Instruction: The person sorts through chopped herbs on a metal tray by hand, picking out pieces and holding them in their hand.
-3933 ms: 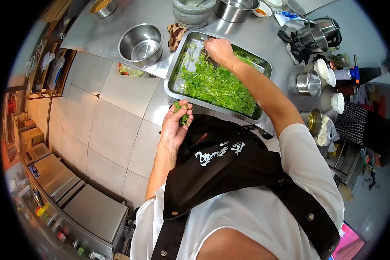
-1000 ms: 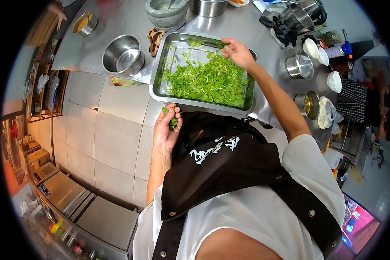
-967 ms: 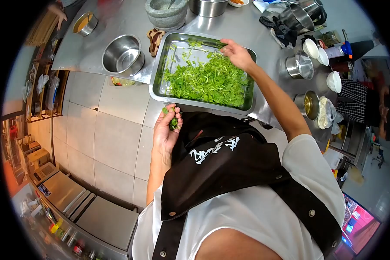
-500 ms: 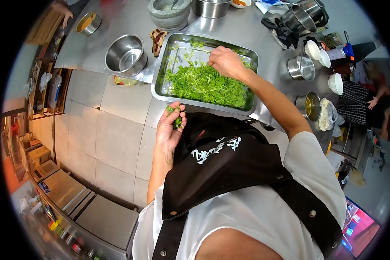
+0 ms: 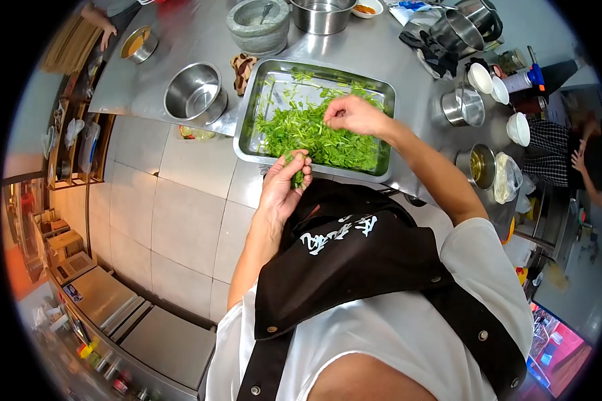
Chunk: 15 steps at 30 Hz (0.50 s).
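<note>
A rectangular metal tray (image 5: 242, 134) lies on the steel table, with chopped leafy green herbs (image 5: 338, 148) heaped mostly toward its near side. At the tray's near edge, my left hand (image 5: 284, 187) is closed around a small bunch of herbs (image 5: 297, 178) that look like cilantro. My right hand (image 5: 360, 116) hovers over the heap with thumb and fingers pinched together. Whatever sits between those fingertips, if anything, is too small to make out.
Left of the tray are a steel pot (image 5: 195, 93) and a camouflage-patterned cloth (image 5: 243, 72). A stone mortar (image 5: 257, 28) stands behind. Pots, white bowls (image 5: 518, 129) and a plastic bag (image 5: 506, 179) line the right side. Another person's hand (image 5: 107, 37) shows at upper left.
My left hand has moved up and right with the herb bunch, reaching the tray's near edge. My right hand has come down and slightly right, nearer my left hand.
</note>
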Motion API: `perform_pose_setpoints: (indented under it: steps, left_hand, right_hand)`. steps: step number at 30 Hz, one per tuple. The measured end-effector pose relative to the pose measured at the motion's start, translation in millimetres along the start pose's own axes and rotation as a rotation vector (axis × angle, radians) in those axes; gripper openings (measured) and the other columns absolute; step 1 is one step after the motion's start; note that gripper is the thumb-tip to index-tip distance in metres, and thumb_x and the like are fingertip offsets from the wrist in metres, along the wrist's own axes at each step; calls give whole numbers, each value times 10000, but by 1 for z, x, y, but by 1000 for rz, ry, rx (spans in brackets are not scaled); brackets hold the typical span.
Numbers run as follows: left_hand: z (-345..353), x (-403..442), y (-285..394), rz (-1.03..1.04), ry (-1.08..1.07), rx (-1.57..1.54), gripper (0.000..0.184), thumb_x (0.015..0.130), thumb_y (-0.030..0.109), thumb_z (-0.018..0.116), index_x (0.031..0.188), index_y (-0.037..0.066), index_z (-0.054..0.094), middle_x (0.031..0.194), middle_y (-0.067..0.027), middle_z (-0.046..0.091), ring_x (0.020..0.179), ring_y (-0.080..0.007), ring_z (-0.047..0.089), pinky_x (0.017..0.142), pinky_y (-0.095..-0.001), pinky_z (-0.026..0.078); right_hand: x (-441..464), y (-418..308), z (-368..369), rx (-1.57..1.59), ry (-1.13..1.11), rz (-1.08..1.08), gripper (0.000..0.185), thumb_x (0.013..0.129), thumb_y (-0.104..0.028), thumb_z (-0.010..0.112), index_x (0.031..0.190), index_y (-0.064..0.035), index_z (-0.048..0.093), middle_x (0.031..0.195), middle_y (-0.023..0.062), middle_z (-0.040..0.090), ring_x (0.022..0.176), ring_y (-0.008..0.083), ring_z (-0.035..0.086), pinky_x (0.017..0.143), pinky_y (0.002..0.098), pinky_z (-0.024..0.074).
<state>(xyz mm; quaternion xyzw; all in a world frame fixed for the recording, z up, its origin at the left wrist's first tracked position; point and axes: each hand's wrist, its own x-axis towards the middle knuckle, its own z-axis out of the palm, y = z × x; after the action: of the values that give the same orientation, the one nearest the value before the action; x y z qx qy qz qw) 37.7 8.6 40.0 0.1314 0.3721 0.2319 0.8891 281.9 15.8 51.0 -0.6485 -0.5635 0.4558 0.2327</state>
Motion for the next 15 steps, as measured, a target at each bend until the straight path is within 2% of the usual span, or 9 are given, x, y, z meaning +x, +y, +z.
perform_pose_setpoints:
  steps: [1,4,5,12,15]
  left_hand:
    - [4,3,-1,-4,-14,17,130,882,125,609,990,54,596,882,-39,632,722,-94,565,657,-235,480]
    - [10,11,-5,6,-42,2,115,885,132,606,976,62,597,930,-52,646,729,-90,564,673,-234,477]
    - [13,11,-5,20,-20,-3,110,885,136,606,970,67,597,970,-55,653,742,-88,570,689,-229,475]
    - [18,13,-10,79,10,-66,116,879,140,615,970,70,592,1008,-48,649,794,-102,597,716,-229,493]
    - [18,14,-12,75,-5,-76,117,878,133,615,975,73,591,1025,-49,643,839,-117,611,721,-234,506]
  right_hand:
    - [-7,-7,3,-109,34,-23,150,735,-179,651,841,-78,683,818,70,665,759,180,618,704,295,482]
    - [-19,-12,11,-357,113,-216,118,718,-178,637,789,-87,659,838,86,647,818,235,613,720,335,486]
    - [-26,-12,16,-413,182,-315,85,706,-151,618,741,-73,622,818,87,619,846,265,587,720,374,483]
    - [-49,-27,21,-598,269,-568,49,715,-75,600,752,-58,573,776,70,539,816,267,530,703,383,454]
    - [-48,-26,22,-612,291,-593,48,718,-68,598,754,-55,571,777,72,533,813,264,529,708,381,453]
